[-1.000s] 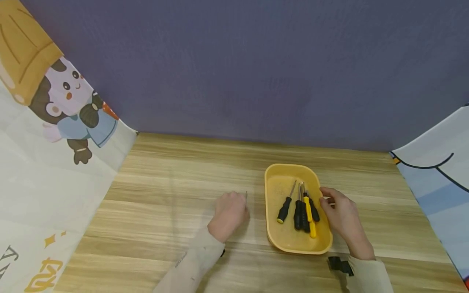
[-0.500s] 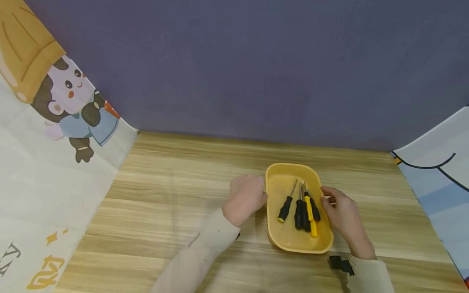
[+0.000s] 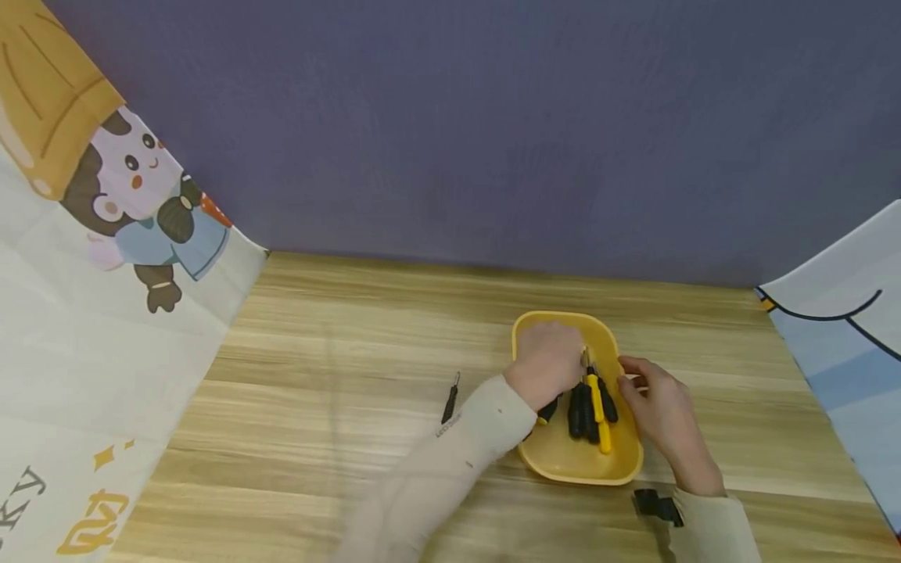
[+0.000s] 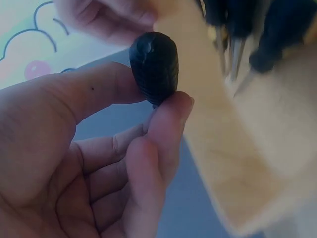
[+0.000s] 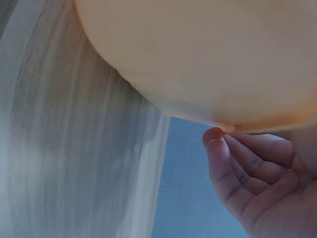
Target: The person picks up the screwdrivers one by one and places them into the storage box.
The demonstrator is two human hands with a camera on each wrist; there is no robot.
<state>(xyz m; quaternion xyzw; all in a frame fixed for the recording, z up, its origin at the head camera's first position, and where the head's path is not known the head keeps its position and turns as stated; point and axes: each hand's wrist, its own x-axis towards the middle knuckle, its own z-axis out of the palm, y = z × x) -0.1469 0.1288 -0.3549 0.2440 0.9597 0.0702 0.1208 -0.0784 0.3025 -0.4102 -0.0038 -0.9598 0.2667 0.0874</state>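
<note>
My left hand (image 3: 551, 356) reaches into the yellow plastic tray (image 3: 563, 478), over its far left part. In the left wrist view, its thumb and fingertips pinch a black screwdriver handle (image 4: 155, 69); the blade is hidden. Several screwdrivers with black handles (image 3: 577, 410) and yellow handles (image 3: 595, 399) lie in the tray, blades pointing away. My sleeve and hand partly cover one with a yellow-ended handle (image 3: 547, 411). At the tray's right side my right hand (image 3: 658, 407) holds the wall near the rim between bent fingers and thumb, as the right wrist view also shows.
A small black screwdriver (image 3: 450, 399) lies on the wooden table (image 3: 338, 344), left of the tray and beside my left sleeve. A dark wall (image 3: 450, 141) stands behind the table. Printed panels with cartoon figures flank it on both sides.
My left hand has left the small screwdriver on the table and moved right, past the tray's left rim, into the tray. The right hand and tray have hardly moved.
</note>
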